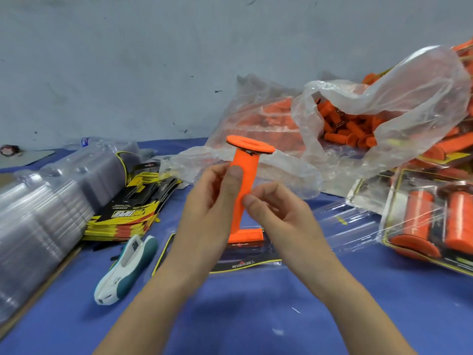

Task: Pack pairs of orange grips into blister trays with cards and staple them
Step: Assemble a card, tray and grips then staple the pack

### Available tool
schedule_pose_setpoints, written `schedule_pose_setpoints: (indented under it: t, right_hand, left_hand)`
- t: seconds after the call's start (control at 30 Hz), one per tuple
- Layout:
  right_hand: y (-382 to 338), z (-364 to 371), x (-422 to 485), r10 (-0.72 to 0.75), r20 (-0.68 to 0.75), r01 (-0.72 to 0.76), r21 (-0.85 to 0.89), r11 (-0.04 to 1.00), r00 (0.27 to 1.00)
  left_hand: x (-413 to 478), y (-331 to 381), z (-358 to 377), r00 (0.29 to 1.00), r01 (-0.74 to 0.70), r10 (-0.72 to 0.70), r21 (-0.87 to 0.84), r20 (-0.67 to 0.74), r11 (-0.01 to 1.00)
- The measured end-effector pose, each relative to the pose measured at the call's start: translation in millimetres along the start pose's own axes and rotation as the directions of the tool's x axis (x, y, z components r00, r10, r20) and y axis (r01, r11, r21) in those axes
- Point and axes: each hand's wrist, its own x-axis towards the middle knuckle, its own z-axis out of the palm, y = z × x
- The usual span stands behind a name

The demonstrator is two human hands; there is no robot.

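Left hand point(212, 198) and right hand point(279, 211) are holding one orange flanged rubber grip point(244, 172) upright, fingers point(235, 175) clamped round its shaft. Below the fingers, a clear carded blister tray point(230, 262) is waiting, seemingly with one grip seated. Right of the fingers, finished packs point(422, 226) are lying; this pair is awaiting stapling.

both bare forearms reach forward; left hand point(213, 197) wraps the upright orange grip point(246, 171), right hand point(279, 211) pinches it lower down.
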Motion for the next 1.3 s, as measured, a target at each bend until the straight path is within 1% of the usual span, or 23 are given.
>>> schedule_pose_setpoints:
  t: [0.03,0.07,0.1,0.13,0.17,0.2,0.23,0.27,0.3,0.33,0.4,0.47,0.53,0.6,0.7,0.8,0.9,0.97,1.03,1.07,1.13,1.2,1.3]
  right_hand:
    - [-0.6,-3.7,2.2,0.0,0.022,0.001,-0.054,0.999,1.0]
    - [0.3,-8.7,3.9,0.0,0.012,0.002,-0.125,0.992,1.0]
    - [2.5,-15.2,5.3,-0.002,-0.027,-0.003,-0.214,0.977,1.0]
    - [6.1,-22.8,6.2,-0.015,-0.08,-0.014,-0.356,0.934,0.997]
    - [10.1,-30.2,6.4,-0.044,-0.111,-0.023,-0.536,0.844,0.993]
    - [14.5,-36.5,5.8,-0.06,-0.109,-0.035,-0.704,0.709,0.992]
    - [19.4,-40.7,3.8,-0.048,-0.095,-0.051,-0.82,0.571,0.994]
    - [23.3,-43.5,1.1,-0.021,-0.093,-0.074,-0.887,0.456,0.995]
    - [26.5,-45.8,-2.0,-0.004,-0.099,-0.09,-0.923,0.374,0.995]
    - [29.0,-47.3,-5.5,-0.005,-0.103,-0.096,-0.944,0.316,0.995]
    - [32.0,-49.1,-11.7,-0.01,-0.104,-0.099,-0.963,0.25,0.994]
    - [34.2,-49.4,-15.9,0.023,-0.091,-0.093,-0.976,0.196,0.996]
    - [37.5,-49.3,-19.0,0.053,-0.086,-0.094,-0.98,0.173,0.995]
    - [40.4,-50.0,-22.4,0.047,-0.1,-0.107,-0.977,0.186,0.994]
    - [43.0,-50.8,-26.2,0.054,-0.105,-0.113,-0.977,0.18,0.993]
    - [43.9,-52.0,-27.6,0.058,-0.083,-0.092,-0.981,0.172,0.995]
    - [44.0,-53.2,-28.9,0.061,-0.071,-0.08,-0.983,0.167,0.996]
    - [44.5,-54.0,-30.0,0.051,-0.066,-0.074,-0.98,0.185,0.997]
    - [44.5,-53.8,-30.9,0.048,-0.058,-0.066,-0.98,0.187,0.997]
    - [44.5,-53.8,-31.1,0.047,-0.054,-0.062,-0.98,0.187,0.997]
    - [44.5,-53.9,-31.1,0.038,-0.047,-0.053,-0.98,0.193,0.998]
    - [44.1,-53.4,-32.3,0.034,-0.038,-0.044,-0.979,0.197,0.999]
    - [43.3,-53.0,-34.7,0.041,-0.011,-0.02,-0.977,0.214,0.999]
  left_hand:
    - [-0.5,-3.0,-7.1,0.998,-0.054,0.052,0.082,0.032,0.995]
    - [-0.9,-6.7,-12.8,0.995,-0.08,0.071,0.163,0.064,0.983]
    - [-0.9,-11.2,-17.2,0.994,-0.081,0.059,0.246,0.096,0.966]
    - [-1.0,-16.5,-20.8,0.992,-0.067,0.027,0.328,0.123,0.942]
    - [-1.4,-22.0,-23.1,0.988,-0.053,-0.011,0.407,0.154,0.912]
    - [-2.0,-27.6,-24.8,0.98,-0.059,-0.042,0.488,0.193,0.871]
    - [-2.8,-32.8,-25.9,0.968,-0.087,-0.064,0.565,0.242,0.821]
    - [-3.8,-37.3,-26.4,0.954,-0.125,-0.08,0.624,0.29,0.772]
    - [-4.9,-40.3,-26.0,0.941,-0.157,-0.093,0.661,0.327,0.734]
    - [-6.4,-42.4,-25.1,0.928,-0.182,-0.107,0.683,0.358,0.708]
    - [-9.8,-44.3,-21.4,0.902,-0.228,-0.127,0.706,0.412,0.671]
    - [-12.7,-44.7,-17.1,0.886,-0.275,-0.128,0.727,0.446,0.63]
    - [-15.1,-44.9,-13.7,0.875,-0.312,-0.13,0.747,0.467,0.587]
    - [-17.3,-46.5,-12.1,0.867,-0.323,-0.152,0.767,0.475,0.554]
    - [-20.8,-51.9,-12.3,0.862,-0.322,-0.179,0.784,0.475,0.531]
    - [-24.0,-55.0,-11.4,0.854,-0.353,-0.173,0.791,0.491,0.5]
    - [-26.7,-54.6,-11.9,0.875,-0.347,-0.114,0.773,0.471,0.531]
    - [-29.3,-51.7,-12.7,0.879,-0.406,-0.002,0.75,0.477,0.522]
    - [-34.2,-49.8,-11.7,0.852,-0.506,0.139,0.723,0.505,0.471]
    - [-37.5,-50.3,-10.4,0.827,-0.552,0.178,0.708,0.534,0.441]
    - [-44.7,-55.0,-6.8,0.766,-0.634,0.188,0.673,0.615,0.382]
    - [-50.5,-61.3,-4.0,0.727,-0.677,0.158,0.657,0.669,0.333]
    - [-54.2,-66.1,-3.4,0.741,-0.666,0.151,0.69,0.654,0.284]
